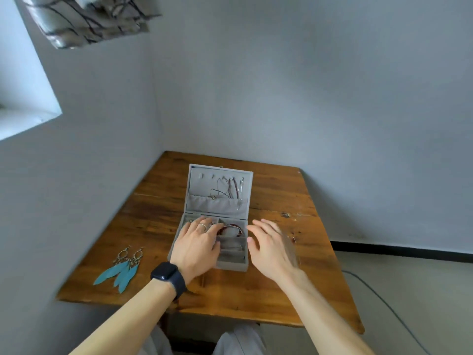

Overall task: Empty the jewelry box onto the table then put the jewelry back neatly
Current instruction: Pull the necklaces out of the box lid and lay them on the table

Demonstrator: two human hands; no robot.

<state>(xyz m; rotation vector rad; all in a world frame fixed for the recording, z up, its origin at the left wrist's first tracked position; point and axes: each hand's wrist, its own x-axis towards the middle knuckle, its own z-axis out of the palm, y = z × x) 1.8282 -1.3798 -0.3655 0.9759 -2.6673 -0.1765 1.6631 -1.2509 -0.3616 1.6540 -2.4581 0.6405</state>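
Grey box (231, 265) lies open as left hand (198, 242) reaches in, grip hidden, right hand (271, 245) spread empty; hung necklaces (229, 187) could tangle if tipped.

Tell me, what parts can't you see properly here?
Head view only:
- Left compartments of the jewelry box: covered by the left hand.
- Right hand: motion-blurred, so its grip is unclear.
- Necklaces in the lid: too small to count.
- Small item right of that hand: blurred.

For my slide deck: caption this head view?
Left hand reaches into open jewelry box; feather earrings lie on table.
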